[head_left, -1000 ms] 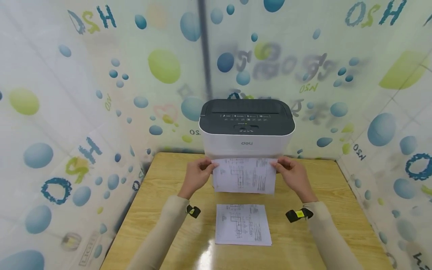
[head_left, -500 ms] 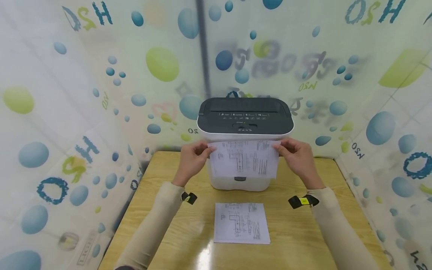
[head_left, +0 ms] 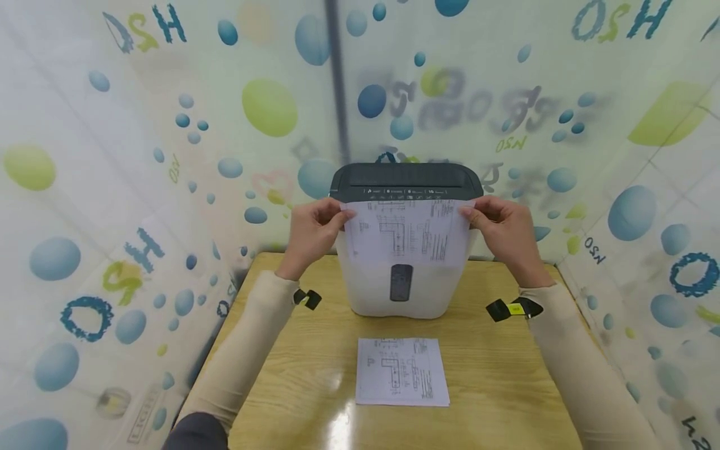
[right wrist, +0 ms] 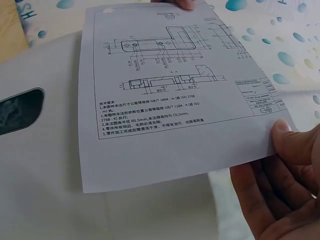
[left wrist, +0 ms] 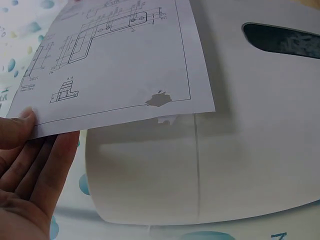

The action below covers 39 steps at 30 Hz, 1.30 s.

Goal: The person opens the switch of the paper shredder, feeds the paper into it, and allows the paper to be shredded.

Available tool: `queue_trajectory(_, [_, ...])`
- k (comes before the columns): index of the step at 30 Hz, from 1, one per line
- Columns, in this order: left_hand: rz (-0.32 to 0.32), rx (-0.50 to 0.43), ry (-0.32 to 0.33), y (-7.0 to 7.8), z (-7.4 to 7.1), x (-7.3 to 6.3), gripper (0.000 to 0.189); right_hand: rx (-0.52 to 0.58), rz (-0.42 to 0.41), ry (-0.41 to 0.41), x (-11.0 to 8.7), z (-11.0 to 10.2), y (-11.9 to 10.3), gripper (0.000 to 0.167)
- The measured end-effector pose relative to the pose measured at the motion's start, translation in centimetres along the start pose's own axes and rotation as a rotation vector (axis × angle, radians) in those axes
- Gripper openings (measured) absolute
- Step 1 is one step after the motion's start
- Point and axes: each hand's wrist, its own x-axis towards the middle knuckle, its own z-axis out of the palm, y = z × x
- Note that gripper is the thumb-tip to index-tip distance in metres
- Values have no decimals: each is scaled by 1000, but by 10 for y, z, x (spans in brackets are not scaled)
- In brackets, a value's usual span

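Both hands hold up one sheet of paper (head_left: 405,234) printed with a technical drawing, in front of a paper shredder (head_left: 416,178) with a dark top and white body. My left hand (head_left: 315,231) pinches its upper left corner between thumb and fingers. At the upper right corner, my right hand (head_left: 503,231) pinches it the same way. The sheet's top edge overlaps the shredder's dark lid in the head view. A small torn spot shows near one corner of the paper (left wrist: 125,60) in the left wrist view. Printed text lines the paper (right wrist: 150,115) in the right wrist view.
A stack of similar printed sheets (head_left: 402,372) lies on the wooden table (head_left: 304,375) in front of the shredder. Behind and to both sides hang curtains (head_left: 270,106) patterned with blue and green dots. The shredder has a dark window (head_left: 400,282) low on its front.
Both hands have raised the sheet from low before the shredder's front up to its lid, moving slightly apart. The shredder's window has come into view below the paper. The stack stays put.
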Motion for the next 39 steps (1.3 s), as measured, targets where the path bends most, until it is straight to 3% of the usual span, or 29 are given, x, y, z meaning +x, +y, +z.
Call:
queue_trajectory(7, [11,10,11,10,-11,21,15,-16,22,16,17,-6,-21,29])
queue_trajectory(17, [36,-27,42,24,-24,58,16,41,-67,61,46,-17,-47,23])
queue_trajectory(23, [28,-32,69,31,-29,78,13,57,-64,69,63,-19,-60,20])
queue_trajectory(30, [-12,-7,68,33,-30,100,11,92,-42,52,80,-19,-63,22])
queue_trajectory(39, [-3,29,45,24,-24,126,11,111,11,64,108,-19,-52,18])
